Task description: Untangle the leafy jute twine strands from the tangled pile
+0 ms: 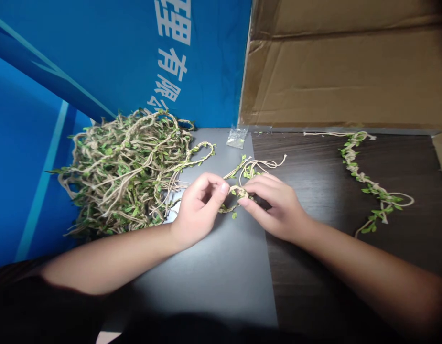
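Between my two hands is a braided cord with small green leaves (pixel 239 192). My left hand (pixel 201 205) pinches one part of the braid between thumb and forefinger. Close by on the other side, my right hand (pixel 274 203) grips the same braid with thumb and fingers. Loose beige cord ends (pixel 265 165) fan out beyond the right hand's fingers. A big tangled heap of leafy braided cords (pixel 127 167) lies left of my left hand, and one looped end reaches out from it. Part of the held braid is hidden behind the fingers.
Another leafy braided cord (pixel 360 177) lies on the dark wood-grain table (pixel 307 277) at the right. A small clear plastic packet (pixel 237 138) sits near the back edge. Behind stand a blue panel with white characters (pixel 213 62) and a cardboard sheet (pixel 342 71). A grey surface (pixel 213 277) covers the middle.
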Demonstrator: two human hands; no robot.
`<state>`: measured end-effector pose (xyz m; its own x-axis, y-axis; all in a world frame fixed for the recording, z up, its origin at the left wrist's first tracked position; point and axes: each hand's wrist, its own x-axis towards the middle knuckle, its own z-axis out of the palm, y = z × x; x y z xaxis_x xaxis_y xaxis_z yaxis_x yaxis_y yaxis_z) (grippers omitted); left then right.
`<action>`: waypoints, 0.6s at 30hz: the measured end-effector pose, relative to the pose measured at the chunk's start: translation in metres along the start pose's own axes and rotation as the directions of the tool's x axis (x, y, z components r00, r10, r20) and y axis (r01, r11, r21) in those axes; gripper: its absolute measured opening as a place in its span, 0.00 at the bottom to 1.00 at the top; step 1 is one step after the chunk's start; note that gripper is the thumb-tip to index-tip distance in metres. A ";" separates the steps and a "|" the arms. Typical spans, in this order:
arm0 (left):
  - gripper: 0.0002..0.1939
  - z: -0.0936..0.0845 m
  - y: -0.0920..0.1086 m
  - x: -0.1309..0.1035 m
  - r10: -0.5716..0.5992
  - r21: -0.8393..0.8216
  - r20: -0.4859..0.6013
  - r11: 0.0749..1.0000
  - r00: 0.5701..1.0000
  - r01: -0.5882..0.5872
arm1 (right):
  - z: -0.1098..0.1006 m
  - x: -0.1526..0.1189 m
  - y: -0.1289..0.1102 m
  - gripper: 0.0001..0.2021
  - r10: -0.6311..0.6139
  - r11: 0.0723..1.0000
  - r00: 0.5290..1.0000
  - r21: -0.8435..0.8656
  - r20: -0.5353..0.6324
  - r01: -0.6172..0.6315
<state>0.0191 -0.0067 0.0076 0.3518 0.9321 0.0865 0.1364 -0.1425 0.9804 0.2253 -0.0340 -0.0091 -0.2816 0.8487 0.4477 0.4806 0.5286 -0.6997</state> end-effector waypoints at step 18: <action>0.05 0.001 0.007 0.001 0.243 0.309 0.229 0.900 0.943 -0.307 | -0.006 0.002 -0.007 0.16 0.006 0.993 0.988 0.116 0.152 -0.024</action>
<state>0.0216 -0.0068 0.0140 0.5771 0.7677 0.2787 0.3014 -0.5173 0.8010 0.2267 -0.0357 0.0001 -0.4019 0.8446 0.3537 0.3874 0.5068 -0.7701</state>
